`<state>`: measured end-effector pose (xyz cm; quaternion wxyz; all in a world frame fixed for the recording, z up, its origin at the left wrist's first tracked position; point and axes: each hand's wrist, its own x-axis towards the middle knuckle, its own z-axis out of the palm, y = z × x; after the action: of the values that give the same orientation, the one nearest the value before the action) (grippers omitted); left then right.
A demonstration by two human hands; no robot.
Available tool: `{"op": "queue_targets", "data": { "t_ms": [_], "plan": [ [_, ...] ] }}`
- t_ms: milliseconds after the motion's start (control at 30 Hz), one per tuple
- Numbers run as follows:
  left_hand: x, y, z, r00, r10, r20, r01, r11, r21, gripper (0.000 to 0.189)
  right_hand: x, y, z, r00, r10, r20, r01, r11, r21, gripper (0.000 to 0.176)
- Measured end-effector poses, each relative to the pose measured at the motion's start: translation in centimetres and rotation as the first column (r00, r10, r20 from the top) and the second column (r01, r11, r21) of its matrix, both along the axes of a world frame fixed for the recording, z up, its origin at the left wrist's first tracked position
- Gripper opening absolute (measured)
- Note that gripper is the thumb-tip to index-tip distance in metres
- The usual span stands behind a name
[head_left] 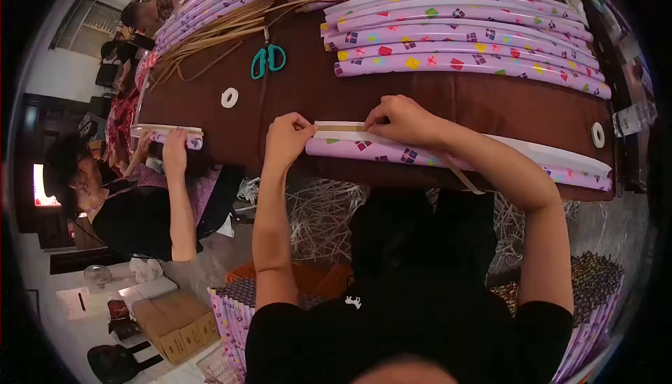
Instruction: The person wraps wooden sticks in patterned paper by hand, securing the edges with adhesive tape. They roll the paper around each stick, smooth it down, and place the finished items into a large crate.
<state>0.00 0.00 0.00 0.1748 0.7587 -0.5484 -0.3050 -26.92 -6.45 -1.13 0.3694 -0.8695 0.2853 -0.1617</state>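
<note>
In front of me on the table lies a roll of lilac wrapping paper printed with gift boxes, its white edge turned up along the far side. A flat tan strip runs along that white edge. My left hand pinches the strip's left end at the corner of the paper. Farther right, my right hand has thumb and fingers closed on the strip, and a loose tan length hangs below the right forearm over the table's front edge. The fingertips partly hide what they grip.
Several patterned rolls are stacked at the back. Teal-handled scissors, a white tape roll and another tape roll lie on the brown table. Tan strips spread behind. At left, a co-worker handles another roll. Shredded paper covers the floor.
</note>
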Motion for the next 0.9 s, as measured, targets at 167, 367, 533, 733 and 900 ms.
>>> {"op": "queue_targets", "data": {
  "t_ms": [167,367,533,733,900],
  "plan": [
    [-2.1,1.1,1.3,0.933,-0.052,0.355,0.170,0.936,-0.307,0.026,0.0,-0.1,-0.8,0.999,0.010,0.042,-0.011,1.000,0.029,0.021],
    [-4.1,1.0,0.9,0.943,-0.134,0.305,0.233,0.920,-0.315,0.016,0.1,-0.2,-0.8,0.999,0.021,0.036,-0.022,0.999,0.040,0.021],
    [-5.2,2.1,1.9,0.963,-0.027,0.267,0.113,0.943,-0.312,0.009,0.2,-0.3,-1.0,0.997,0.045,0.059,-0.048,0.998,0.048,0.021],
    [-7.2,3.9,0.4,0.902,0.047,0.430,0.183,0.859,-0.477,0.020,-0.2,-0.2,-1.0,1.000,-0.001,0.022,0.000,0.999,0.037,0.021],
    [-9.5,4.6,-0.8,0.753,0.190,0.630,0.140,0.890,-0.435,0.029,0.3,0.8,1.0,0.993,-0.115,-0.020,0.117,0.981,0.155,0.018]
  ]
}}
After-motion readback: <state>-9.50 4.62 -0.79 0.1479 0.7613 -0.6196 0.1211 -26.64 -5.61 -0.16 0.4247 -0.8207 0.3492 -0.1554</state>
